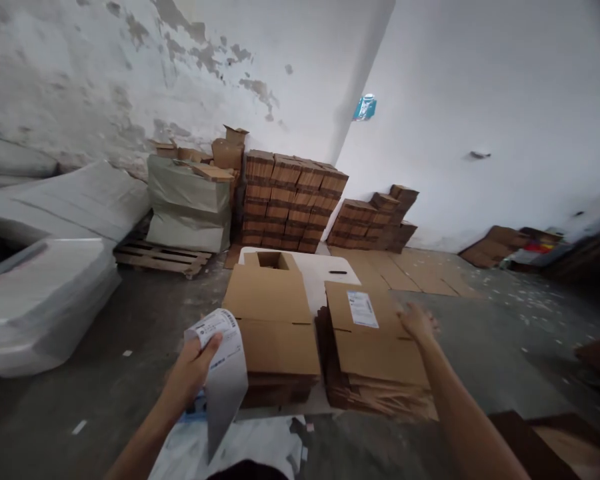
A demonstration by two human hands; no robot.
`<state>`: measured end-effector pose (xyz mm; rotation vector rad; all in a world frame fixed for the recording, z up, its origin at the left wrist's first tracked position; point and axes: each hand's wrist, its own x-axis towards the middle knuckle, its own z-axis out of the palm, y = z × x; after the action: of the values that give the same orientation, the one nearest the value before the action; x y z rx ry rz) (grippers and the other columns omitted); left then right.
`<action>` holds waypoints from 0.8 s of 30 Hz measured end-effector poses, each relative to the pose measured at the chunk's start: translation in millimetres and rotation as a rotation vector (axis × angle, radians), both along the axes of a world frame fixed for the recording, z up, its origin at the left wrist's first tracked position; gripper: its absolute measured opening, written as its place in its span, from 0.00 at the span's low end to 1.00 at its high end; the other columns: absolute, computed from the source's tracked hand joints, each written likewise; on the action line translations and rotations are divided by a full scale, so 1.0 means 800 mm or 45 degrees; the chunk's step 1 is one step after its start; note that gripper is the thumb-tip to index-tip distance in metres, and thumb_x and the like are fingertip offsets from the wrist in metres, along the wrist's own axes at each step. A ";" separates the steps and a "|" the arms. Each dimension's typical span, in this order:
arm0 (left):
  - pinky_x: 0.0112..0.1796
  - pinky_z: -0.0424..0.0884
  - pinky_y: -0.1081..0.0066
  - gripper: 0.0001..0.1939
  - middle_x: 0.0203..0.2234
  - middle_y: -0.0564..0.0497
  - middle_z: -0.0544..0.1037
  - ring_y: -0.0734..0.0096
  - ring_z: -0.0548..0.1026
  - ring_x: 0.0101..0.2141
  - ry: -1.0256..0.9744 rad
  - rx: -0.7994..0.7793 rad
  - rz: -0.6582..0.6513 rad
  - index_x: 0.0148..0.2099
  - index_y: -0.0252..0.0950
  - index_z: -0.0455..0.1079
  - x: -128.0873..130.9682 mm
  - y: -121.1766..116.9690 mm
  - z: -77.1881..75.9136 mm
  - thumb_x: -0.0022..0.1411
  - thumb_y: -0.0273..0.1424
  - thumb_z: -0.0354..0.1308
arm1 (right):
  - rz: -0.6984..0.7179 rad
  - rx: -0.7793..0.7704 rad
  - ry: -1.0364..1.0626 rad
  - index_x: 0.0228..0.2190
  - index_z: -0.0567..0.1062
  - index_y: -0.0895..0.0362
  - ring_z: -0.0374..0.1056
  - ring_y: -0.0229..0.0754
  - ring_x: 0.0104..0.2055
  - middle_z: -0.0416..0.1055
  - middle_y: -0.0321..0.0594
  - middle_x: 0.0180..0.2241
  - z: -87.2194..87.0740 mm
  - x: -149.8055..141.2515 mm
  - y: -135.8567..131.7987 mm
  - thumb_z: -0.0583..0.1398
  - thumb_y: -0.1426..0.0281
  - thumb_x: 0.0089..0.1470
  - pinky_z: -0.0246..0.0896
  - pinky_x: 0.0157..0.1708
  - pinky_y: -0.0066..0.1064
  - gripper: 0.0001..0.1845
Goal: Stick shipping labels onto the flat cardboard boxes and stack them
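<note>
My left hand (193, 367) is closed on a curling strip of printed shipping labels (230, 360), thumb on top, with the lower end hanging down. On the white table (323, 267) two stacks of flattened cardboard boxes lie side by side. The left stack (275, 340) has a plain top, and the label strip overlaps its left edge. A white label (363, 309) sits on the top box of the right stack (380, 353). My right hand (419, 323) is at that stack's right edge, fingers apart and slightly blurred, with nothing seen in it. Whether it touches the cardboard I cannot tell.
An open carton (275, 260) and a dark pen (338, 272) are toward the table's far side. Bundled cardboard (293, 200) is piled against the wall. A wrapped bale (190, 200) stands on a wooden pallet (160, 257). Plastic-wrapped packages (45, 300) lie at left.
</note>
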<state>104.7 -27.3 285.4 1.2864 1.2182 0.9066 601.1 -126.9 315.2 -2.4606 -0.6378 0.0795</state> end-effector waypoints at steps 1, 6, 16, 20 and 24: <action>0.47 0.68 0.55 0.29 0.37 0.40 0.80 0.46 0.75 0.43 0.015 0.006 -0.012 0.42 0.31 0.76 0.001 0.001 0.001 0.50 0.52 0.59 | 0.006 -0.052 -0.063 0.53 0.68 0.65 0.50 0.68 0.61 0.57 0.67 0.57 -0.016 -0.019 0.007 0.57 0.57 0.49 0.41 0.55 0.61 0.34; 0.48 0.67 0.55 0.33 0.40 0.39 0.80 0.46 0.74 0.43 0.011 0.012 -0.036 0.47 0.28 0.73 0.005 -0.001 0.012 0.52 0.53 0.57 | 0.422 -0.541 -0.550 0.64 0.50 0.56 0.33 0.64 0.67 0.38 0.55 0.66 -0.110 -0.143 0.058 0.62 0.58 0.48 0.30 0.60 0.56 0.47; 0.57 0.59 0.59 0.38 0.54 0.39 0.71 0.52 0.68 0.54 -0.067 0.156 0.099 0.62 0.36 0.57 -0.018 -0.004 0.020 0.54 0.47 0.59 | 0.410 -0.813 -0.350 0.65 0.42 0.56 0.35 0.62 0.67 0.38 0.52 0.66 -0.111 -0.094 0.051 0.61 0.63 0.46 0.38 0.59 0.55 0.51; 0.60 0.52 0.59 0.42 0.60 0.43 0.64 0.56 0.63 0.58 -0.162 0.159 0.094 0.68 0.42 0.46 -0.016 -0.010 0.030 0.56 0.43 0.60 | 0.436 -0.795 -0.336 0.64 0.45 0.57 0.36 0.62 0.67 0.40 0.51 0.66 -0.102 -0.089 0.044 0.61 0.64 0.46 0.38 0.59 0.57 0.49; 0.58 0.58 0.58 0.40 0.59 0.46 0.66 0.56 0.64 0.58 -0.344 0.082 -0.021 0.67 0.45 0.49 -0.007 -0.025 0.039 0.56 0.40 0.61 | 0.482 -0.448 -0.263 0.62 0.51 0.62 0.42 0.63 0.65 0.48 0.59 0.63 -0.055 -0.142 0.045 0.62 0.62 0.47 0.39 0.59 0.57 0.46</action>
<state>99.3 -47.0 317.0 1.1783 0.9728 1.0768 487.2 -91.1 271.1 -2.6666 -1.2704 0.0924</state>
